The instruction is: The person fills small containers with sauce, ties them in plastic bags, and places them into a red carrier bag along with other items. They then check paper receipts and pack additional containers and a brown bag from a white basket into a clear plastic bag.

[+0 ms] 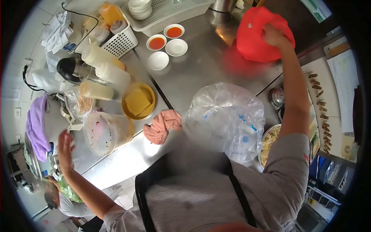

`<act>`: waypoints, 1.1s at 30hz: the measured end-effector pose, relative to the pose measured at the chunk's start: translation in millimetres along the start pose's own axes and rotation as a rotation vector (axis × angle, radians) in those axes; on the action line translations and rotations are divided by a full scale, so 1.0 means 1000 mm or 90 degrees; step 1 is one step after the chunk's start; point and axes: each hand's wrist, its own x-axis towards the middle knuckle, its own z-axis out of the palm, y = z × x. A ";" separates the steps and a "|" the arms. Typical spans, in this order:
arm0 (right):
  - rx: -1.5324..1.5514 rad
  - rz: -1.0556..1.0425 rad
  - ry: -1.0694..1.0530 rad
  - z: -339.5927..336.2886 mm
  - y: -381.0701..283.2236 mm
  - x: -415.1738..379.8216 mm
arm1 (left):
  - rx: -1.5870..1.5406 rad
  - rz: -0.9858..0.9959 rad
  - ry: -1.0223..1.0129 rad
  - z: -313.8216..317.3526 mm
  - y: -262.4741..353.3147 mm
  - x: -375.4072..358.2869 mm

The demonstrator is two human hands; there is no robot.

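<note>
My right hand point(275, 36) is closed on a bright red plastic bag point(249, 40), partly blurred, over the far right of the steel counter point(208, 69). My left hand point(65, 150) is raised at the left with its fingers apart, holding nothing. Nearest to it stands a clear plastic tub point(101, 133) with reddish specks inside. A large clear plastic bag point(222, 120) lies puffed up in front of my body. Beside it is a crumpled pink cloth point(163, 127). Farther off sit small white bowls point(177, 47), two of them with orange-red sauce point(157, 43).
Squeeze bottles point(112, 75) and a yellow bowl point(150, 92) crowd the left side. White baskets point(121, 40) stand at the back. A food-filled container point(268, 145) is by my right arm. Another person point(69, 203) is at the lower left.
</note>
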 end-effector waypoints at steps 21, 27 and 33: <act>0.360 -0.136 0.316 0.060 0.002 0.039 | -0.150 0.379 -0.374 0.203 0.265 0.000; 0.297 -0.009 0.152 0.048 0.001 0.024 | -0.103 0.253 -0.559 0.403 0.374 -0.020; 0.287 -0.008 -0.047 0.014 0.016 0.007 | -0.116 0.439 -0.394 0.500 0.423 -0.020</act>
